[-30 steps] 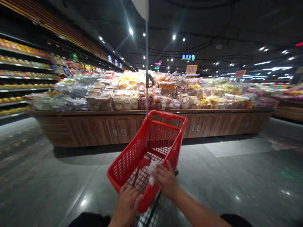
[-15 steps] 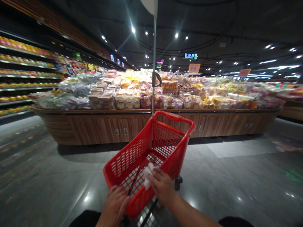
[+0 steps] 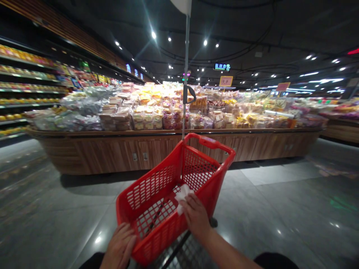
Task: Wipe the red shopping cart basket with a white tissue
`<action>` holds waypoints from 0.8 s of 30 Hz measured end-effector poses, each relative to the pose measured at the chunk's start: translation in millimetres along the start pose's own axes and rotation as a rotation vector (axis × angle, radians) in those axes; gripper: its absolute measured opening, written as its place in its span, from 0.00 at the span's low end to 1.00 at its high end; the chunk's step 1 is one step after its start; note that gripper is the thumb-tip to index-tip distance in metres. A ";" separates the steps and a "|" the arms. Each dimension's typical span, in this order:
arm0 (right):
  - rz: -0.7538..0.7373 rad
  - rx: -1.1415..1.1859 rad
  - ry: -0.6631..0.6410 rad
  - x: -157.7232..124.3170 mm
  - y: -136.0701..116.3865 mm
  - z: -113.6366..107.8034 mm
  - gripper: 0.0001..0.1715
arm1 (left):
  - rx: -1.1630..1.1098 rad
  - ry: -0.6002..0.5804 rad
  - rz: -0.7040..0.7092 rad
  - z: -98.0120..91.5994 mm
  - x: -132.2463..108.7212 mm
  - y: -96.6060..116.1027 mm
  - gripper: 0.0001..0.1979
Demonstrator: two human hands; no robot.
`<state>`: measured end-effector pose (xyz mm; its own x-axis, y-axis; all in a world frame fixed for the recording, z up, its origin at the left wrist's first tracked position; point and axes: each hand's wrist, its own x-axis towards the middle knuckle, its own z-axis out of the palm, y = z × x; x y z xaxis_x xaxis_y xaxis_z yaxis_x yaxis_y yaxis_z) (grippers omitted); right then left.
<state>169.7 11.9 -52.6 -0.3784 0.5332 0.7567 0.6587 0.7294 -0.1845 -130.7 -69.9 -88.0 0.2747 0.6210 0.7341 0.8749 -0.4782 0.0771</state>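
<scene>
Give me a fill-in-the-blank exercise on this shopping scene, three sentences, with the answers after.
1. The plastic shopping basket is coloured ____.
2. The left hand is at the basket's near rim, while the right hand holds a ____ tissue.
3. Bagged baked goods are piled on a counter with ____ panelling.

Answers: red; white; wooden.

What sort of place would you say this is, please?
It looks like a supermarket: a red plastic shopping trolley, a long wooden display counter piled with bagged bread, and stocked shelves.
</scene>
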 end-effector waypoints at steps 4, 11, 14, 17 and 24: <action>-0.047 -0.020 -0.060 0.1 1.3 -7.1 0.21 | 0.025 -0.003 0.012 -3.0 1.0 -3.9 0.14; 0.085 -0.111 0.081 3.3 57.1 -33.3 0.21 | -0.043 -0.014 -0.013 -0.1 1.5 -1.7 0.15; 0.041 -0.053 0.063 -3.4 26.0 -15.5 0.21 | -0.075 -0.002 -0.036 0.8 6.7 3.8 0.15; 0.008 0.057 0.014 -5.8 -21.0 8.1 0.20 | -0.090 0.000 -0.024 -0.9 14.2 7.3 0.17; -0.106 0.228 -0.134 0.3 -105.2 46.9 0.17 | -0.091 -0.064 0.012 -2.2 22.7 6.6 0.18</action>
<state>69.8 -44.6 -62.4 -0.5299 0.4899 0.6922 0.4538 0.8534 -0.2565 -119.5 -60.3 -69.3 0.3123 0.6518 0.6911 0.8325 -0.5382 0.1314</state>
